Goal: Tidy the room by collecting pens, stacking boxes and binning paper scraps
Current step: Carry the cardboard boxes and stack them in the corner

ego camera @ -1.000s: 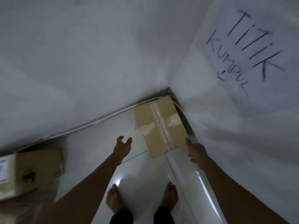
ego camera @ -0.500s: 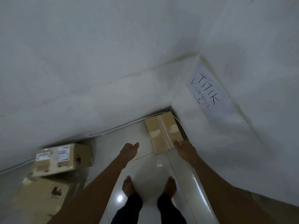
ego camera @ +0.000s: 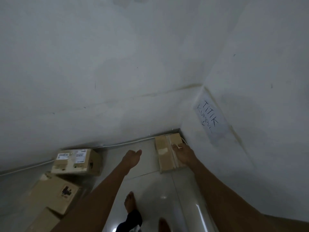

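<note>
Stacking boxes is the step I am on. The flat box (ego camera: 164,154) lies on the floor (ego camera: 155,186), tight in the corner under the handwritten sign (ego camera: 211,122) on the right-hand wall.

My right hand (ego camera: 183,154) is over the right half of that box, fingers reaching forward. I cannot tell if it presses on the cardboard or hovers above it. A thin white strand shows at its fingertips, and I cannot tell whether I am pinching it or whether it is part of the white cable (ego camera: 127,143) that runs along the foot of the wall. My left hand (ego camera: 132,158) hangs just left of the box, loosely curled and holding nothing.

The other boxes are well apart, off to my left. The labelled box (ego camera: 75,162) sits against the wall, the logo box (ego camera: 55,196) is nearer me, and a third box (ego camera: 42,222) is at the bottom edge.

To do this well, I should first check that the flat box sits square to both walls and is not resting on the cable. Then I should fetch the others one at a time with both hands under the bottom edges. Each should be set down flat with its edges lined up, so the pile does not lean.
</note>
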